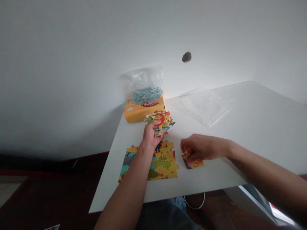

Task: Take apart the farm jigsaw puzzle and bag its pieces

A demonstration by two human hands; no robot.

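Note:
My left hand (149,134) is closed around a fanned stack of jigsaw puzzle pieces (165,118), thumb on top, above the back of a joined puzzle section (169,173). That section lies flat on the white table, showing a green crocodile on yellow ground and blue water at its left; my left forearm covers part of it. To its right, a gap apart, my right hand (203,147) grips a red-and-yellow puzzle piece (198,163) with a dark corner, at or just above the tabletop. The fingers hide part of this piece, and I cannot tell whether it is more than one.
At the back left stands an orange box (136,114), with a clear plastic bag of blue-green pieces (148,95) on top. Another clear plastic bag (207,107) lies on the table (261,127) near the wall. The table's front edge runs close below the puzzle.

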